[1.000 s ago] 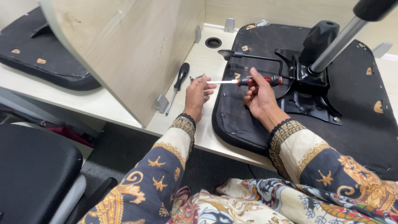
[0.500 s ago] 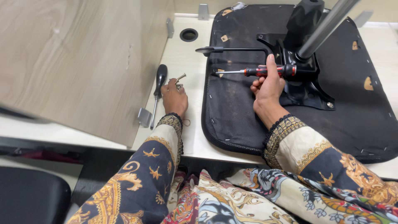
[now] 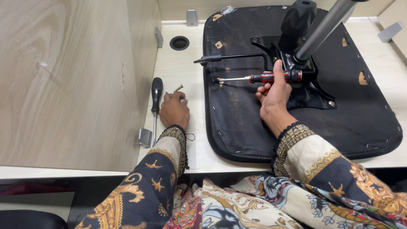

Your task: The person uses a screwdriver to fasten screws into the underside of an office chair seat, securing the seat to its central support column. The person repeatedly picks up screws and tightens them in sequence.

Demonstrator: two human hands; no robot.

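1. Far left: a pale wood-grain divider panel (image 3: pixel 72 80) stands upright along the desk edge, w/ a small grey metal bracket (image 3: pixel 145 137) at its foot.
2. Just beside the panel lies a black-handled screwdriver (image 3: pixel 156 98), shaft pointing toward you.
3. Your left hand (image 3: pixel 174 111) rests palm-down on the desk (image 3: pixel 190 68), wrist straight, fingers curled narrow over small screws (image 3: pixel 178 88); one screw pokes out past the fingertips. Can't tell whether you're pinching it.
4. Desk is light beige laminate, smooth, w/ a round cable hole (image 3: pixel 179 43) near the back & grey brackets along the rear edge.
5. Centre-right: an upturned chair seat (image 3: pixel 237 114), black fabric underside, stapled round the rim, lies flat on the desk. Black metal mechanism plate (image 3: pixel 309 80) & a silver gas column (image 3: pixel 324 27) rise from it.
6. Your right hand (image 3: pixel 275 95) sits on the seat, wrist bent up, fingers wrapped round a red-and-black screwdriver (image 3: pixel 263 77), held level, tip pointing left.
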